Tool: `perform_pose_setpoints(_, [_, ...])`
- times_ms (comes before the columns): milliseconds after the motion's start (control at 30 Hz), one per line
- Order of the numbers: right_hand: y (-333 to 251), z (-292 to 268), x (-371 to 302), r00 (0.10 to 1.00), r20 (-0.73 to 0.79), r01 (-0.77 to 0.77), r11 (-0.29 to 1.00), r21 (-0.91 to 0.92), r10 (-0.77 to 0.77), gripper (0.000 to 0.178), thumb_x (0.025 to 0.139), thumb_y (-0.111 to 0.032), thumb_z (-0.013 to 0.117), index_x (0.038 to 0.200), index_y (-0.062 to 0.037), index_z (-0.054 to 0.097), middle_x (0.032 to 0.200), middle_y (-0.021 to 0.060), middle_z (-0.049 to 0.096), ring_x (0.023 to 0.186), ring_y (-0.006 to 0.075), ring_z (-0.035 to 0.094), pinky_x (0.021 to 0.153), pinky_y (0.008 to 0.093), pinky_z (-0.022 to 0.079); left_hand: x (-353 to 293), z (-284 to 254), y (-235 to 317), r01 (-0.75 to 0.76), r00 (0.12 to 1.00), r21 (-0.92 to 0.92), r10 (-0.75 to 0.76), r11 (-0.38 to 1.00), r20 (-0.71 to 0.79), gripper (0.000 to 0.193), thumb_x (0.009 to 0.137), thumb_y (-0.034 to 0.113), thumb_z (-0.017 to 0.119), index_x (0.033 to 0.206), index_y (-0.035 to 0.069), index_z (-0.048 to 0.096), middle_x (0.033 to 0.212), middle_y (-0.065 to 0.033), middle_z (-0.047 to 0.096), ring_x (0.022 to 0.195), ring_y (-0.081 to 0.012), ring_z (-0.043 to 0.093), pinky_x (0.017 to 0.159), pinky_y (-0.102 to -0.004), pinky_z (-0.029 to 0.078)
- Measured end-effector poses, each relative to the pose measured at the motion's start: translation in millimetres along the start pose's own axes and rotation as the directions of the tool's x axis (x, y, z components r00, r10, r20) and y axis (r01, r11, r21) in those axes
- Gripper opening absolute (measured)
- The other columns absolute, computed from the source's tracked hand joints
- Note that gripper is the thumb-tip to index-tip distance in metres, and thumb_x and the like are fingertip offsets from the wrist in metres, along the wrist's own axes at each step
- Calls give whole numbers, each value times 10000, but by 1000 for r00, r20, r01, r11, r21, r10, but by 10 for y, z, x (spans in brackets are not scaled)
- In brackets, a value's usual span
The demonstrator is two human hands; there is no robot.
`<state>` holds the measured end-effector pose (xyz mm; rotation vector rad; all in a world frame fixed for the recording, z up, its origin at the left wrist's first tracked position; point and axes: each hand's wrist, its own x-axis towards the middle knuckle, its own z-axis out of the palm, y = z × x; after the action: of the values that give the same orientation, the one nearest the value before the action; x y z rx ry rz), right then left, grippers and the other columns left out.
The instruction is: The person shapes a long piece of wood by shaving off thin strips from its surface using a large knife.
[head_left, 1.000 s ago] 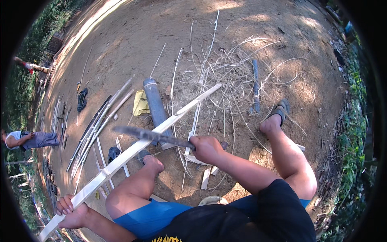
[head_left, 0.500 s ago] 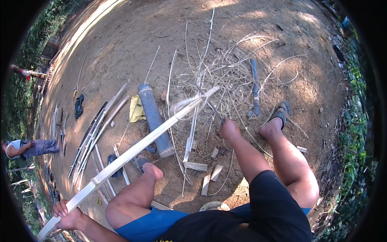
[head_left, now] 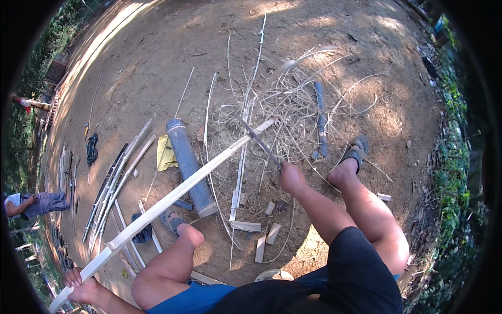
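My left hand (head_left: 82, 287), at the lower left, is closed round the near end of a long pale bamboo strip (head_left: 157, 210). The strip slants up to the right across my left knee area, and a node shows on it. My right hand (head_left: 293, 179) grips a knife with a long dark blade (head_left: 264, 146). That blade crosses the strip close to its far end. The knife's handle is hidden in my fist. Beneath and beyond the strip's tip lies a tangled heap of thin bamboo shavings (head_left: 298, 104). A small pale blur (head_left: 287, 65) shows above the heap.
A thick grey bamboo tube (head_left: 191, 165) lies under the strip, with a yellow sheet (head_left: 166, 153) beside it. Several bamboo poles (head_left: 117, 180) lie to the left. A thinner tube (head_left: 321, 118) is near my right foot (head_left: 348, 165). Another person (head_left: 39, 204) stands far left.
The curled shaving on the strip beside the blade has come away; a pale blur now shows over the heap. The whole view has shifted slightly. Both hands keep their grips.
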<state>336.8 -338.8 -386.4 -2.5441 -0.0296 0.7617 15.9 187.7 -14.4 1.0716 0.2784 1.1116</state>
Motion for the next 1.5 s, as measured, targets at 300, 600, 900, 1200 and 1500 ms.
perform_pose_setpoints(300, [314, -10, 304, 991, -59, -119, 993, -26, 118, 257, 835, -104, 552, 1073, -21, 602, 1007, 246, 674, 967, 399, 653, 862, 492, 506, 143, -110, -87, -35, 993, 57, 41, 998, -111, 781, 865, 815, 122, 667, 103, 375, 552, -28, 316, 466, -142, 287, 442, -278, 281])
perform_pose_setpoints(600, [469, -154, 451, 992, -50, -119, 991, -55, 116, 233, 870, -127, 548, 1063, -41, 646, 1028, 213, 687, 984, 370, 666, 870, 464, 520, 123, -9, -230, -72, 967, 108, 96, 992, -235, 675, 921, 705, 201, 658, 106, 365, 542, -32, 310, 469, -142, 287, 437, -269, 268])
perform_pose_setpoints(900, [662, -163, 637, 988, -72, -140, 988, -64, 136, 220, 842, -125, 571, 910, 31, 710, 985, 241, 695, 964, 385, 674, 821, 445, 549, 219, -85, -328, -41, 942, 189, 101, 981, -321, 748, 871, 803, 117, 645, 127, 343, 536, -10, 294, 449, -133, 287, 424, -262, 266])
perform_pose_setpoints(1200, [695, -86, 440, 958, -61, -283, 959, -7, 282, 236, 827, -145, 598, 974, 21, 680, 1070, 249, 673, 1008, 394, 658, 872, 461, 530, 119, -242, -405, -33, 973, 20, 37, 999, -227, 778, 848, 840, 178, 678, 106, 372, 582, -20, 331, 473, -143, 279, 440, -284, 260])
perform_pose_setpoints(1500, [422, 246, 114, 946, 59, -307, 819, 485, 319, 216, 793, -150, 643, 923, 21, 623, 851, 228, 685, 797, 381, 681, 708, 440, 526, 157, -355, -334, -29, 990, -217, 58, 976, 126, 816, 854, 836, 162, 685, 78, 412, 583, -29, 354, 486, -148, 318, 452, -281, 288])
